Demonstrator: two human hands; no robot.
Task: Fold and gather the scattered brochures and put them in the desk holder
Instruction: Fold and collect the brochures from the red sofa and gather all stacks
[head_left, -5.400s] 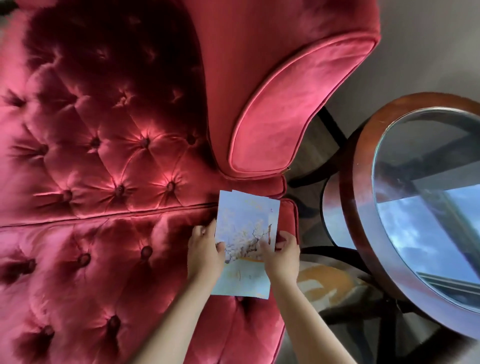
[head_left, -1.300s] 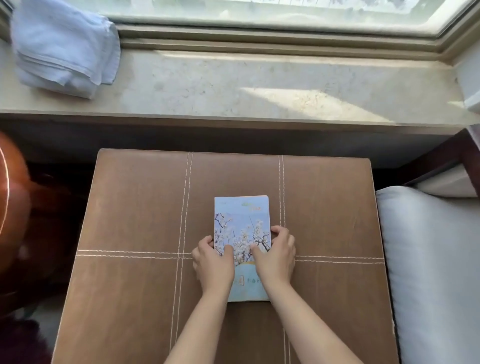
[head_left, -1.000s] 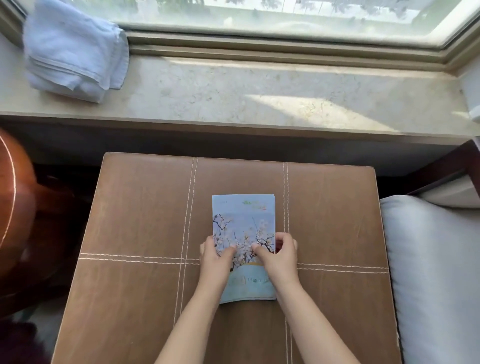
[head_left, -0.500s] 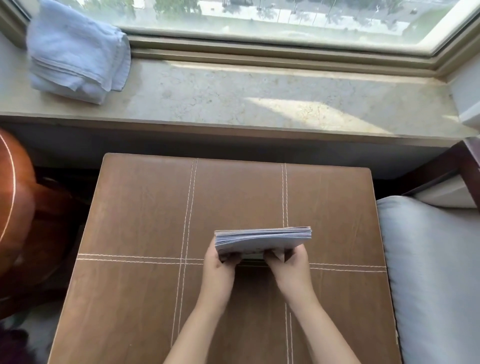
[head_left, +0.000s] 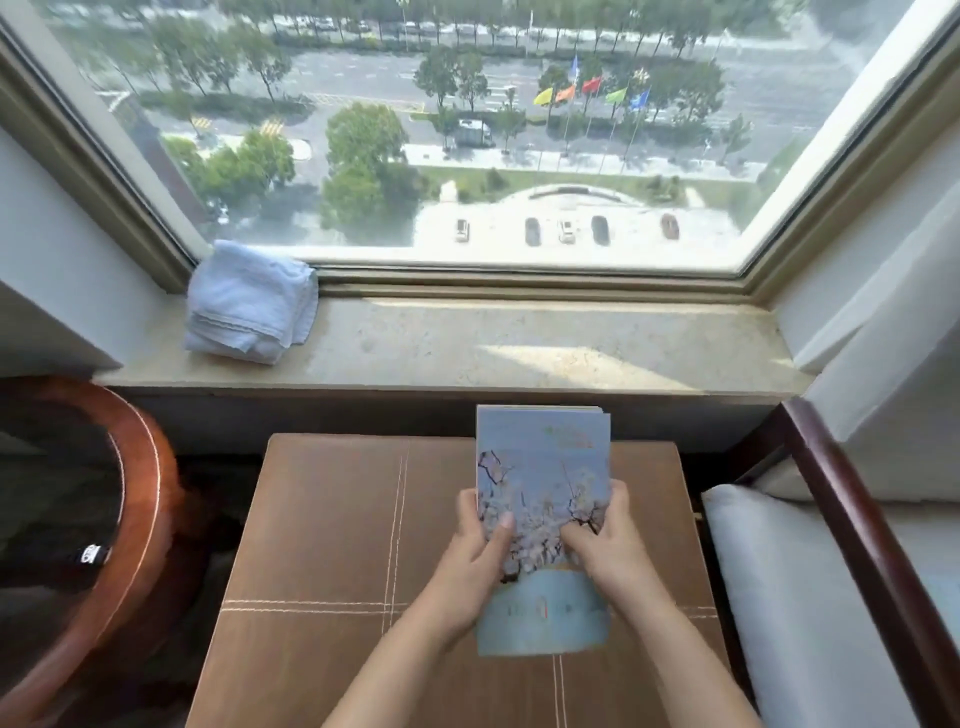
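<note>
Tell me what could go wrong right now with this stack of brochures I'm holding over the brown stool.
1. The brochures are pinched only near their lower half by the left hand and right hand; the top edges look slightly fanned, so sheets might slide apart.
2. The stack is lifted off the stool, so a dropped sheet could fall to the floor.
3. No desk holder is in view, so carrying them further seems likely.

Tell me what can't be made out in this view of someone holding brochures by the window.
- Desk holder: not in the head view at all.
- Brochures: how many is unclear, since the top cover hides the rest; its print is too small and blurred to read.
- Left hand and right hand: the fingers behind the stack are hidden by it.
- Round wooden table: cut off by the left edge and blurred.
</note>
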